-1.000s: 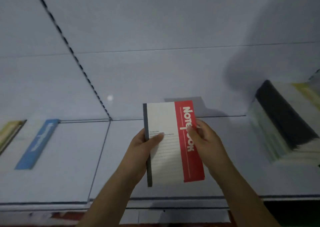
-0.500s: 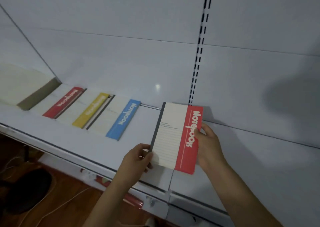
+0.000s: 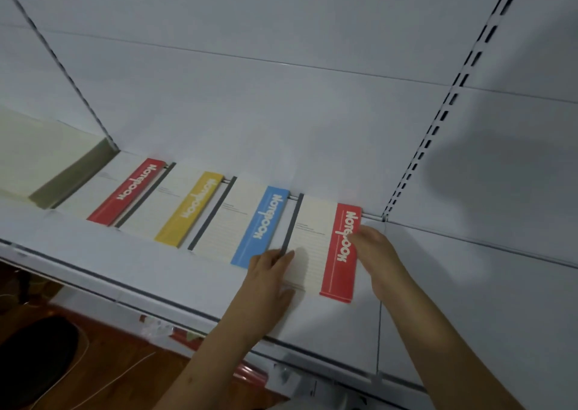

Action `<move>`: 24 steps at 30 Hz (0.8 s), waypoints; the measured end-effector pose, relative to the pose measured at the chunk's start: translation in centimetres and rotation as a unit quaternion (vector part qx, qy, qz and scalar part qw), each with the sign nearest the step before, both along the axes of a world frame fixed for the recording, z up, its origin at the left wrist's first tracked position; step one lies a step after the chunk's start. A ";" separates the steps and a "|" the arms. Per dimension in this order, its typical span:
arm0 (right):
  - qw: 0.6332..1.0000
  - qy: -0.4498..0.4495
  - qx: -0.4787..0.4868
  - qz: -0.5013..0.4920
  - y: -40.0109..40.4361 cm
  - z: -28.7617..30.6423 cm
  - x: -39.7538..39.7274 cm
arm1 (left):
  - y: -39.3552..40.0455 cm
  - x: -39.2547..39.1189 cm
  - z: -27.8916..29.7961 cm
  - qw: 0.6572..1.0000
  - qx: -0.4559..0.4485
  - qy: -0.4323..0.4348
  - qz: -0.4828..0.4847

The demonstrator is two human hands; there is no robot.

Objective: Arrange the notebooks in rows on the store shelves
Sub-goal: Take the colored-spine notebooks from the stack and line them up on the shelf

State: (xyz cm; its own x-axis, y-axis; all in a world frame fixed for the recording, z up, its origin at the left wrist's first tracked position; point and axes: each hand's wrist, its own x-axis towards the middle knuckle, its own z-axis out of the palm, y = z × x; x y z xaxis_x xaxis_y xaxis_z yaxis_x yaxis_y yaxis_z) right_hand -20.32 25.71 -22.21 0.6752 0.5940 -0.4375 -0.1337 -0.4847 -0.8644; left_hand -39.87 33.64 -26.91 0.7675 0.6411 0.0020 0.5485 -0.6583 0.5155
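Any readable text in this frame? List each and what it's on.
"Notebook": far-left red notebook.
"Notebook": yellow notebook.
"Notebook": blue notebook.
"Notebook": right red notebook, partly covered by the right hand.
Small print on the cream covers: too small to read.

four notebooks [image 3: 322, 247] side by side on shelf [image 3: 150, 262]
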 end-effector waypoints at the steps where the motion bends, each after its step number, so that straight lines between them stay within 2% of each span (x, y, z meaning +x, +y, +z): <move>1: 1.000 -0.007 -0.007 0.001 0.2 -0.1 0.1 | 0.1 0.0 -0.1 1.000 0.004 -0.014 0.006; 4: 0.999 -0.009 -0.030 0.004 0.5 0.1 0.6 | 0.5 0.0 -0.2 0.999 0.006 -0.037 0.006; 10: 1.000 -0.001 -0.032 0.001 0.6 -0.1 0.9 | 0.4 0.4 0.2 0.999 0.026 -0.027 0.001; 17: 1.000 -0.004 -0.015 0.024 -0.5 0.6 0.8 | 0.3 0.5 1.7 1.000 -0.021 -0.010 -0.013; 20: 0.994 -0.108 -0.026 0.018 -2.2 2.3 1.2 | -0.9 2.1 3.4 0.999 -0.007 -0.031 -0.025; 24: 0.966 -0.259 -0.010 -0.005 -7.0 5.1 4.0 | -4.8 6.8 5.5 0.992 0.004 -0.081 -0.100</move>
